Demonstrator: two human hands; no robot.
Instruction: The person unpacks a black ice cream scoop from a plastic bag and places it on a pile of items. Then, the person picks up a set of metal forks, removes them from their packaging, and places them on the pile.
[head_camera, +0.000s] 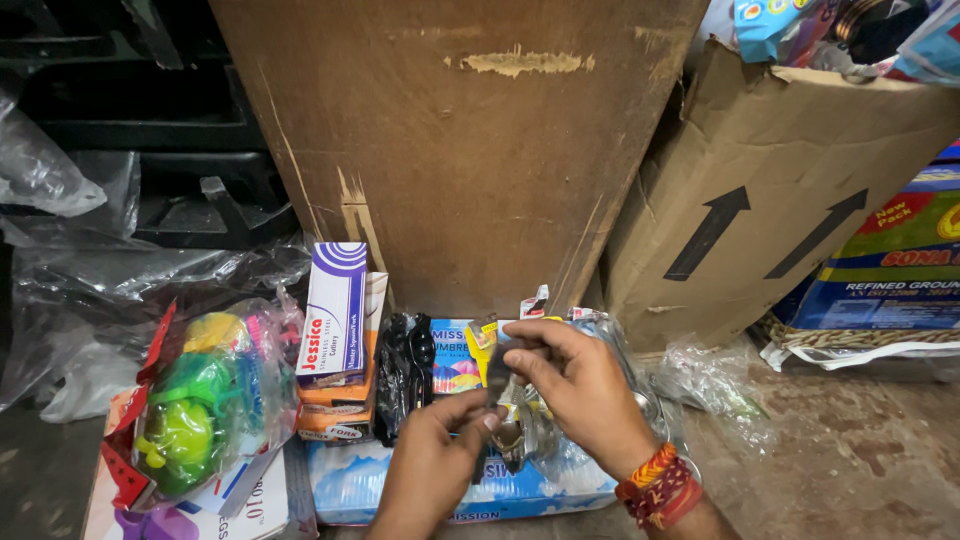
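Both my hands meet low in the middle of the view over a pale blue packet (350, 480). My left hand (432, 462) pinches a small clear plastic wrapper (528, 432) with something shiny inside. My right hand (582, 385), with red and orange threads on its wrist, grips the top of that same wrapper between thumb and fingers. Just behind the hands lie a colourful flat packet (452, 362) and a black plastic-wrapped bundle (402, 372).
A purple-and-white carton (335, 310) stands on orange boxes to the left. Further left is a clear bag of bright plastic toys (200, 400). A tall brown board (460, 140) and a cardboard box with arrows (780, 190) stand behind. Crumpled clear plastic (90, 270) lies left.
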